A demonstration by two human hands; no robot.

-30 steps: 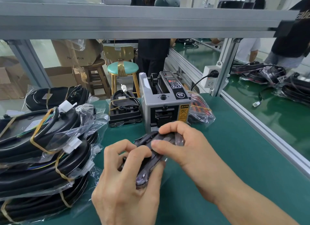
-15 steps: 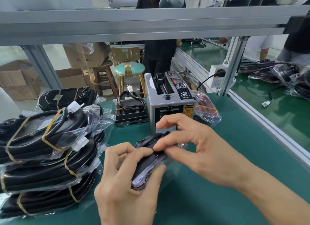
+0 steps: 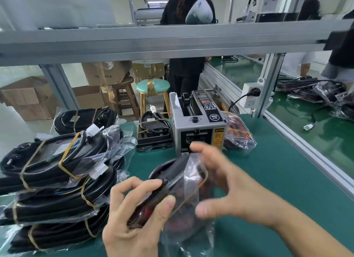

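My left hand [image 3: 134,224] grips a black oblong part [image 3: 172,182] that is wrapped in a clear plastic bag with a yellow rubber band around it. It holds the part tilted above the green mat [image 3: 277,170], fingers on top and thumb on the near side. My right hand [image 3: 229,185] is motion-blurred at the bag's right side. Its fingers are spread and reach behind the bag's far end, while the thumb stands a little apart from the plastic. I cannot tell whether the fingertips touch the bag.
Several bagged black cable bundles [image 3: 57,180] are stacked at the left. A grey tape dispenser [image 3: 199,126] stands straight ahead, flanked by a black boxed unit [image 3: 153,134] and a bagged red-black bundle [image 3: 237,136]. An aluminium rail [image 3: 306,151] borders the mat on the right.
My right hand has let go of the top of the part and moved to its right side with fingers spread. The bagged part is turned more upright in my left hand.
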